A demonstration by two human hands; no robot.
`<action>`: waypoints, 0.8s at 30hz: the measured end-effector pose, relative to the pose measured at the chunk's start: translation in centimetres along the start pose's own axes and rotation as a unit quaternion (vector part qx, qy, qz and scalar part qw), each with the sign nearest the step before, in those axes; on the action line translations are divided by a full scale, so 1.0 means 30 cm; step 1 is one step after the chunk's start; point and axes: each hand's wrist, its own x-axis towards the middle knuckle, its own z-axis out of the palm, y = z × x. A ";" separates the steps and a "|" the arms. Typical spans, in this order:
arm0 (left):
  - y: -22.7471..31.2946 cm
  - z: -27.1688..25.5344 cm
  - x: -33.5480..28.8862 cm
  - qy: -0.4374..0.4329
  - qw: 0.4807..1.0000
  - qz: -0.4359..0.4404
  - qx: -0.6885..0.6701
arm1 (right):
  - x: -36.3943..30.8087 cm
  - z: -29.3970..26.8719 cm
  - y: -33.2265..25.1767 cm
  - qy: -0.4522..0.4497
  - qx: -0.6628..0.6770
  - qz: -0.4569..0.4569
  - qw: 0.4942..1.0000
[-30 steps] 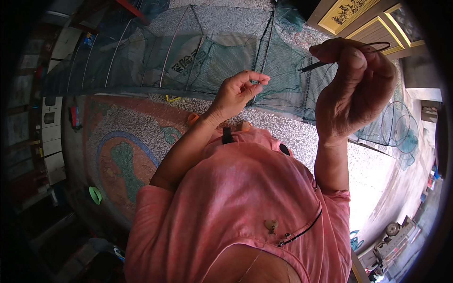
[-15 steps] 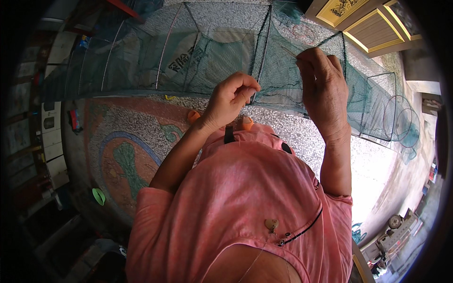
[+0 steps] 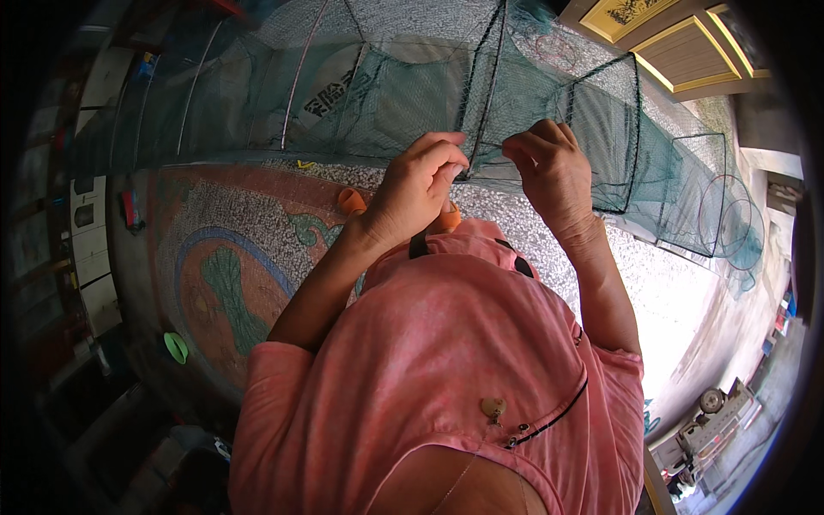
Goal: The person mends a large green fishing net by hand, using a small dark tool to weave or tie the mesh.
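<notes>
A long trap of green netting [image 3: 421, 94] over square dark frames stretches across in front of me. My left hand [image 3: 416, 184] is closed in a pinch at its near lower edge, where a dark frame bar [image 3: 489, 86] comes down to the fingertips. The netting there appears to be caught between thumb and forefinger. Just to the right, my right hand [image 3: 554, 176] is also pinched, its fingertips pointing at the left hand with a small gap between them. Whatever the right fingers hold is too thin or hidden to make out.
Orange footwear [image 3: 351, 201] shows below the trap on the patterned pebble floor [image 3: 257, 206]. Yellow-trimmed panels [image 3: 678, 60] stand at the far right, and wire hoops [image 3: 730, 215] end the trap there. A green oval object [image 3: 176, 348] lies at the left.
My right hand has come down and left, closer to the left hand. The thin pale stick seen at its fingertips before no longer shows. The left hand stays at the net edge.
</notes>
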 end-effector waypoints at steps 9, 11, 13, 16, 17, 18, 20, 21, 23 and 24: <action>0.008 -0.025 0.005 -0.019 0.941 -0.229 -0.249 | 0.025 0.127 -0.074 0.110 0.245 0.044 0.962; 0.011 -0.024 0.004 -0.028 0.940 -0.228 -0.251 | 0.048 0.161 -0.079 0.123 0.214 -0.002 0.969; -0.005 -0.006 -0.006 -0.011 0.954 -0.195 -0.226 | 0.079 0.118 -0.090 0.069 0.129 -0.079 0.986; 0.014 -0.005 -0.008 0.009 0.950 -0.211 -0.228 | 0.113 0.112 -0.118 -0.018 -0.016 -0.040 0.999; 0.023 -0.008 -0.008 0.016 0.945 -0.227 -0.236 | 0.126 0.102 -0.134 -0.032 -0.063 -0.048 0.996; 0.022 -0.017 -0.006 0.002 0.942 -0.243 -0.230 | 0.137 0.094 -0.151 -0.044 -0.109 -0.056 0.991; 0.017 -0.036 -0.002 -0.026 0.936 -0.274 -0.218 | 0.165 0.112 -0.164 -0.020 -0.021 -0.075 0.997; 0.008 -0.035 -0.009 -0.022 0.957 -0.243 -0.158 | 0.178 0.124 -0.183 0.009 0.035 -0.092 0.995; -0.001 -0.024 -0.012 -0.007 0.985 -0.162 -0.053 | 0.194 0.110 -0.213 0.054 0.125 -0.150 0.979; 0.002 -0.019 -0.011 0.012 0.993 -0.114 -0.005 | 0.198 0.081 -0.225 0.071 0.165 -0.164 0.970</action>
